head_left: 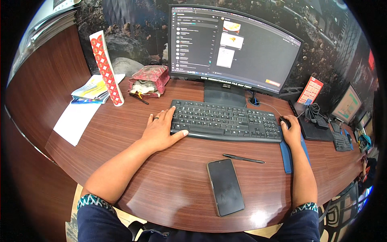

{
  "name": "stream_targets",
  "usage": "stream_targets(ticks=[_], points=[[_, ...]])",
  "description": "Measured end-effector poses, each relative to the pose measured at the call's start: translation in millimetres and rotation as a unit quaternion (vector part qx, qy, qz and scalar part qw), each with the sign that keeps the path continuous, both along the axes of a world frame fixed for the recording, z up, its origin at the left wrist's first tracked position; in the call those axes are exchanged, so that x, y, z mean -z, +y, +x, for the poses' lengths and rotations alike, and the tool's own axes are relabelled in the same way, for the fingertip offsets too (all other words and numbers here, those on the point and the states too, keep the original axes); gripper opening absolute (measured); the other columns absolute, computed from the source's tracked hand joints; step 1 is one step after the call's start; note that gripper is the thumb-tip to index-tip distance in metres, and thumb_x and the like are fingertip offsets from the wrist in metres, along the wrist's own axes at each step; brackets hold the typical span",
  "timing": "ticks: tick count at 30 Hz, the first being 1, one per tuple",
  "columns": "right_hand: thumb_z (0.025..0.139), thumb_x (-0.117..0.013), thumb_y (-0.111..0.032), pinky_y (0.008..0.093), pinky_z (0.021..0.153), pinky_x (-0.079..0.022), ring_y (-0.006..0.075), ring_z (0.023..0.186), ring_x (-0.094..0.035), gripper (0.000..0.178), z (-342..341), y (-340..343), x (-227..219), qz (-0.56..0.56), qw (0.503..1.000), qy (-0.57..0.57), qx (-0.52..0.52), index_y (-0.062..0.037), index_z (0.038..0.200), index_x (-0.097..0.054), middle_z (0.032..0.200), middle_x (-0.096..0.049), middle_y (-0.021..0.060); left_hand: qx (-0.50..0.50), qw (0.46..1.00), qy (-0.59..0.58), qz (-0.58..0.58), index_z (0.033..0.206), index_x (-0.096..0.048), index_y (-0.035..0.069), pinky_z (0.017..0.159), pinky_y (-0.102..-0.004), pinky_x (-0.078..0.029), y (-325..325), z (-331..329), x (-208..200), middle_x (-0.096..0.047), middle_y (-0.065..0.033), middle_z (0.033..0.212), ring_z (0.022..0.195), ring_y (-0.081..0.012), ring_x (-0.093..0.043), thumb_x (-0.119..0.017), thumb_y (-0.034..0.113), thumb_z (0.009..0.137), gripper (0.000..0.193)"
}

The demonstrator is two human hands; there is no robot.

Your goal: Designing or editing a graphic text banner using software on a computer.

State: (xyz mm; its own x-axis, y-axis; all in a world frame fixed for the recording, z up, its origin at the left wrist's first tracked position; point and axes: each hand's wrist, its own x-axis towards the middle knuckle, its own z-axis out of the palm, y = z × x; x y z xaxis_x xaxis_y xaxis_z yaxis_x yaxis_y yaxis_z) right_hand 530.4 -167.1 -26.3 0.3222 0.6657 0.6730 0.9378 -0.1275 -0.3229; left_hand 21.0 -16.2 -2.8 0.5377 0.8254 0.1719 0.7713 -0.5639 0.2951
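Observation:
My left hand (pixel 160 131) rests at the left end of a black keyboard (pixel 229 121), fingers spread, the thumb by its lower left corner. A ring sits on one finger. At the keyboard's right end, my right hand (pixel 291 131) is curled over a black computer mouse (pixel 285 121), which stands on a blue mouse pad (pixel 286 155). Behind the keyboard a curved monitor (pixel 234 46) shows a dark chat window with a list and several pictures. A dark-screened phone (pixel 225 187) lies in front of the keyboard, with a black pen (pixel 244 158) just beyond it.
On the left are a roll of red-patterned stickers (pixel 105 68), papers (pixel 78 121) and a red patterned bag (pixel 149 78). Right of the mouse stand a desk calendar (pixel 310 90), a black device with coiled cables (pixel 316 123) and a second monitor (pixel 347 105).

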Motion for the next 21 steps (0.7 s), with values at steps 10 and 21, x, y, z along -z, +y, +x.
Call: stream_targets(ticks=[10,21], points=[[0.085,-0.073,-0.010,0.0422,0.098,-0.051,0.0374,0.110,-0.066,0.023,-0.4,-1.0,-0.2,-0.013,1.000,0.019,0.001,-0.0002,0.105,-0.071,0.113,-0.068,0.0180,0.000,1.000,-0.001,0.008,0.160,-0.025,0.000,0.123,-0.0621,-0.022,-0.5,-1.1,1.1,-0.044,-0.0309,0.154,0.147,-0.0435,-0.039,-0.066,0.063,0.091,0.102],[0.082,-0.068,-0.013,0.0438,0.095,-0.052,0.0381,0.110,-0.066,0.025,-22.2,-3.1,-16.0,-0.049,0.994,0.053,0.082,-0.0017,0.104,-0.070,0.114,-0.069,0.0174,-0.004,1.000,0.002,0.006,0.160,-0.025,0.000,0.123,-0.0618,-0.022,-2.0,-2.8,-0.3,-0.044,-0.0306,0.154,0.147,-0.0437,-0.039,-0.065,0.063,0.091,0.101]])
